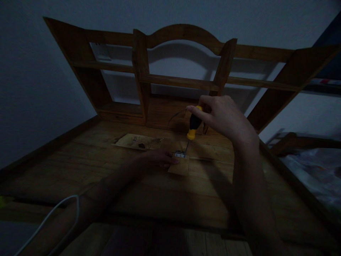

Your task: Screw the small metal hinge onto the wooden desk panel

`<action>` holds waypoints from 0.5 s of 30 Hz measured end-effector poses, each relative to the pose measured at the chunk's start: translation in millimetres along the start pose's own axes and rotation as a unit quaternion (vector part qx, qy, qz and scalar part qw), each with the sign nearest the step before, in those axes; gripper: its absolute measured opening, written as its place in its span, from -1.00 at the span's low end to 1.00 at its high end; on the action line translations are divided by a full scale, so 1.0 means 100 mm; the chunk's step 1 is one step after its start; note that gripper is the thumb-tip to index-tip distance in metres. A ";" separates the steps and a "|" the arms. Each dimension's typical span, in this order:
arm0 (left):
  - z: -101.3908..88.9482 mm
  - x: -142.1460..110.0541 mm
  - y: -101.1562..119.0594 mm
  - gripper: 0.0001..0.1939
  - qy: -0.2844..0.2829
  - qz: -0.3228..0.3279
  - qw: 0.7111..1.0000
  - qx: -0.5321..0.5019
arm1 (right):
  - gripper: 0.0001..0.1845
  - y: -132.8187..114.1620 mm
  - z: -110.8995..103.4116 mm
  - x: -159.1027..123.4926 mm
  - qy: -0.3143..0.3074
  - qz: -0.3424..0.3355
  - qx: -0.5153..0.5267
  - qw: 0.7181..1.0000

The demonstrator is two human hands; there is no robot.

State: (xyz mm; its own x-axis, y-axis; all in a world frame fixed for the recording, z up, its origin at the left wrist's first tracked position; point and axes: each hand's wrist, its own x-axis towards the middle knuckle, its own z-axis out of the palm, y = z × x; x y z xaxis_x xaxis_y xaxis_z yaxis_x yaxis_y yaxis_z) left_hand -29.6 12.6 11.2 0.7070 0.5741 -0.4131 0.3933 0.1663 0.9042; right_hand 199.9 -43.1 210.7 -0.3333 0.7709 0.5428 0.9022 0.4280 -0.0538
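My right hand (222, 115) is closed around the top of a screwdriver (195, 122) with a yellow and black handle. Its thin shaft points down, the tip at the right end of a small silver hinge (180, 154). The hinge lies across thin wooden pieces, on the edge of a small wooden board (179, 169). From the left, my left hand (163, 158) presses its fingers on that board and beside the hinge, holding it against the desk. The lower fingers are curled and dim.
The wooden desk (93, 156) carries a shelf unit (183, 82) along its back. Left of the hinge lies a thin sheet (128, 140) with dark debris on it. A white cable (61, 202) loops over my left forearm. Clear plastic (317, 177) lies beyond the right edge.
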 end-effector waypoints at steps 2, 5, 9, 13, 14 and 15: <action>-0.01 0.01 -0.02 -0.44 -0.022 -0.006 1.000 -0.010 | -0.56 0.00 0.02 0.01 -0.008 -0.019 0.013 1.000; -0.02 0.04 -0.04 -0.45 -0.021 -0.012 1.000 -0.016 | -0.54 0.02 0.05 0.03 -0.027 -0.071 0.088 0.993; -0.03 0.05 -0.05 -0.42 -0.021 -0.016 1.000 -0.012 | -0.57 0.07 0.04 0.03 -0.035 -0.098 0.164 0.981; -0.01 0.02 -0.01 -0.42 -0.013 -0.012 1.000 -0.005 | -0.62 0.08 0.01 0.03 -0.050 -0.081 0.153 0.984; 0.00 0.01 0.00 -0.41 -0.018 -0.011 1.000 -0.004 | -0.63 0.08 0.01 0.03 -0.049 -0.072 0.141 0.986; 0.00 0.01 0.01 -0.41 -0.023 -0.010 1.000 -0.004 | -0.64 0.07 0.01 0.03 -0.043 -0.063 0.127 0.989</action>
State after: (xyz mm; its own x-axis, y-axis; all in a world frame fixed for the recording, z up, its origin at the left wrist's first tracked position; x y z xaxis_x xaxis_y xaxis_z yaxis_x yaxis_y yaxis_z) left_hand -28.7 12.8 11.8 0.7250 0.5333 -0.4358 0.4029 0.1848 0.8964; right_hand 205.2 -37.2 211.4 -0.4701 0.7372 0.4854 0.7579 0.6190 -0.2060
